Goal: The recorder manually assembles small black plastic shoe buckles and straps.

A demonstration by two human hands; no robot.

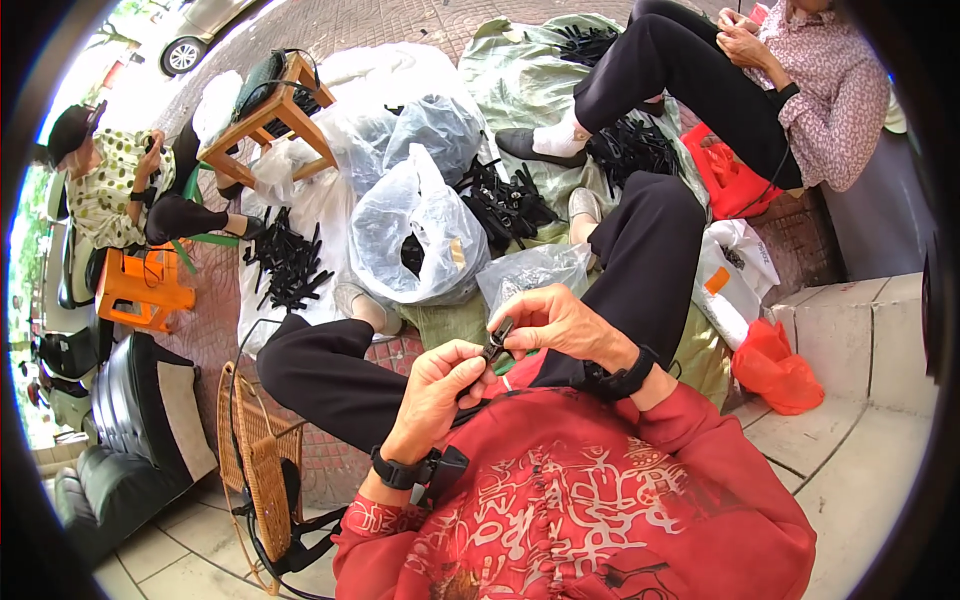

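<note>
In front of my red top, both hands meet on a small black strap piece with a shiny clip-like part (497, 340). The fingertips of my left hand (440, 392) pinch its lower end. At its upper end, the thumb and fingers of my right hand (568, 325) are closed on it; they partly hide its shape. Just beyond my hands lies a see-through bag of small silvery parts (535, 278). Farther off, a large see-through plastic bag (385, 265) stands beside a heap of black strap pieces (505, 205). Another black heap (287, 262) spreads out to the left.
A wooden stool (270, 120) stands far left, an orange stool (145, 288) nearer. One person (115, 190) sits at left, another (820, 110) at upper right. Red bags (775, 370) lie right, by a tiled step (840, 340). A wicker basket (262, 470) is at lower left.
</note>
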